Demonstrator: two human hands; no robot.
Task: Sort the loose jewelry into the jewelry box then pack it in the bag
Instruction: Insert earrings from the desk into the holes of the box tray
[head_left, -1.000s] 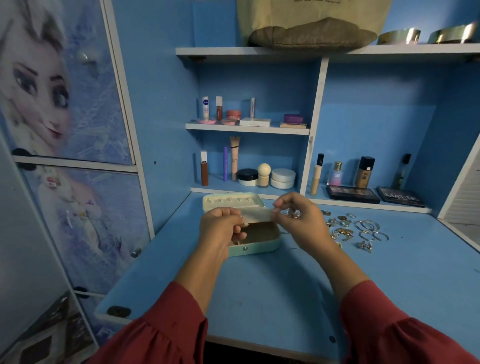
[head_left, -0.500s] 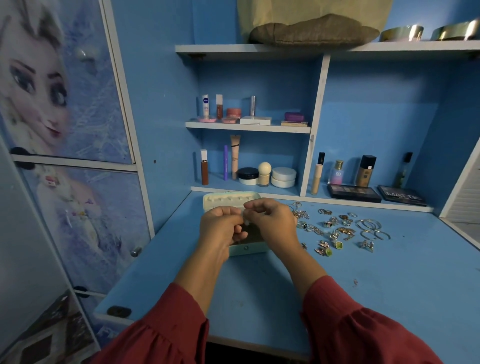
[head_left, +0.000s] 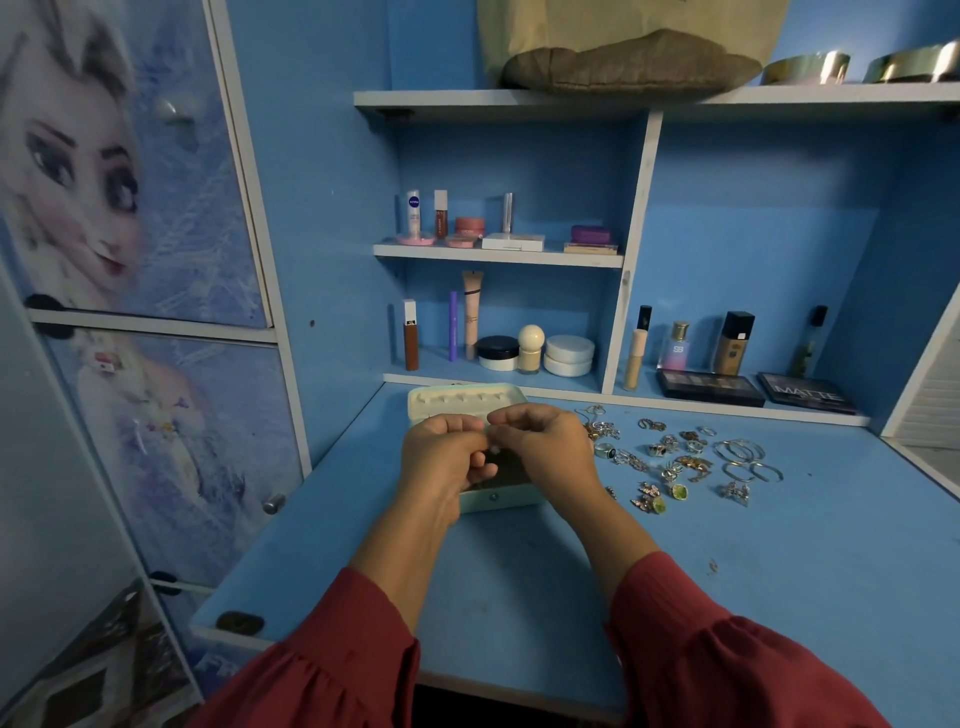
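Observation:
A mint-green jewelry box (head_left: 501, 500) stands open on the blue desk, its cream-lined lid (head_left: 467, 401) tipped back. My left hand (head_left: 441, 460) and my right hand (head_left: 548, 447) meet over the box, hiding most of its inside. Their fingertips pinch one small pale piece (head_left: 494, 448) between them; what it is cannot be told. Loose jewelry (head_left: 670, 462) lies scattered to the right of the box: rings, earrings, and thin bangles (head_left: 743, 452). A beige bag (head_left: 623, 26) rests on the top shelf.
A brown pouch (head_left: 631, 65) lies against the bag. Cosmetics fill the shelves behind the box, with bottles (head_left: 732, 345) and dark palettes (head_left: 709, 387) along the desk's back edge. A cupboard door (head_left: 156, 415) stands at the left. Bare desk surface (head_left: 519, 582) lies in front of the box.
My right hand has moved left from the jewelry pile to meet my left hand over the box. The long cream strip held between both hands earlier is no longer stretched out.

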